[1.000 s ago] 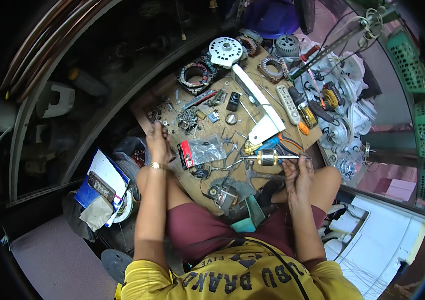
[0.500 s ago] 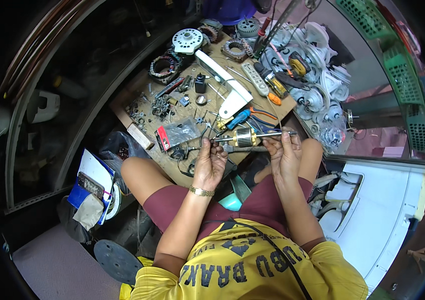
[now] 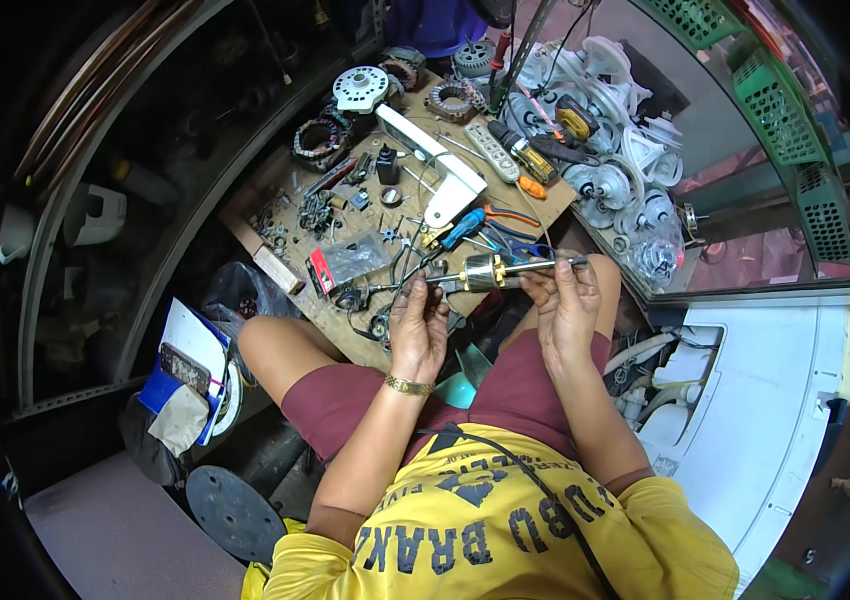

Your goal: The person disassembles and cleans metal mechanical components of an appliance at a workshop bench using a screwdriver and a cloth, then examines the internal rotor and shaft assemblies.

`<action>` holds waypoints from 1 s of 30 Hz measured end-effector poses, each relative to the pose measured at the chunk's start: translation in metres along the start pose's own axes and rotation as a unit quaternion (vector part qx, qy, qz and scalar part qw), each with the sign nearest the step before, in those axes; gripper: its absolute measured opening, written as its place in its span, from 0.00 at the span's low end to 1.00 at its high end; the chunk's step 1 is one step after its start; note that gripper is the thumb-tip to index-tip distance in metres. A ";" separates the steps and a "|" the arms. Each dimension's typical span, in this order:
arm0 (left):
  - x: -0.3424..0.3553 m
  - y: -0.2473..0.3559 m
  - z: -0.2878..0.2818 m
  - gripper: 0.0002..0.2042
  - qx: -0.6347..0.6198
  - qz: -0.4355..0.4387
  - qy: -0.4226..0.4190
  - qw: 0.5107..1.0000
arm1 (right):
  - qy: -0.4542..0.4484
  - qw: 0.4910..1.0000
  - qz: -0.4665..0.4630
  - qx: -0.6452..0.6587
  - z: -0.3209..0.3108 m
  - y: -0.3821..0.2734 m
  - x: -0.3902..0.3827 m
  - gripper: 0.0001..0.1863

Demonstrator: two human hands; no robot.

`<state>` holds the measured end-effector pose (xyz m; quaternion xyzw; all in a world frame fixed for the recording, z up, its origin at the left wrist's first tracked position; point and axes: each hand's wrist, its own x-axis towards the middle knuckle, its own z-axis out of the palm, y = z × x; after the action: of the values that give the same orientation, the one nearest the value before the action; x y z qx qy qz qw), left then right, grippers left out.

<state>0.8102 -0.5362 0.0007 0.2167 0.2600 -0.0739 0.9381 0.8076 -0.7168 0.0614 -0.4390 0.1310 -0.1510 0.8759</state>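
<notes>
Level above the near edge of the workbench hangs a motor rotor (image 3: 483, 272), a dark silver cylinder with yellowish ends on a long thin steel shaft. My left hand (image 3: 419, 328) pinches the left end of this shaft between thumb and fingers. At the right end, my right hand (image 3: 563, 305) is closed on the shaft, palm turned up, with the dark tip poking out past the thumb. Behind the rotor lie a blue-handled screwdriver (image 3: 462, 230) and orange-and-blue pliers (image 3: 511, 216).
The wooden workbench (image 3: 345, 335) bears a clear plastic bag (image 3: 357, 258), a white housing part (image 3: 453, 195), a power strip (image 3: 491, 150), a yellow-black drill (image 3: 528, 155) and wound stators (image 3: 320, 138). White fan parts (image 3: 605, 185) are heaped at right, beside a white panel (image 3: 745, 430).
My view has swung slightly, so the bench and its tools appear farther left. Both hands keep hold of the rotor shaft, nearly in the same pose.
</notes>
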 end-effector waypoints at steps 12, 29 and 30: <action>0.007 0.021 -0.009 0.15 0.383 0.155 -0.104 0.905 | -0.001 1.000 0.013 -0.028 0.000 -0.005 -0.004 0.08; 0.006 0.021 -0.012 0.10 0.387 0.108 -0.125 0.907 | 0.010 0.999 0.051 0.016 -0.016 0.006 0.000 0.06; 0.007 0.021 -0.012 0.10 0.391 0.106 -0.127 0.906 | 0.011 0.998 0.052 0.015 -0.016 0.006 0.000 0.06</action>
<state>0.8161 -0.5122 -0.0039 0.5809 0.0646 -0.0967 0.8056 0.8030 -0.7253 0.0467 -0.4163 0.1609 -0.1118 0.8879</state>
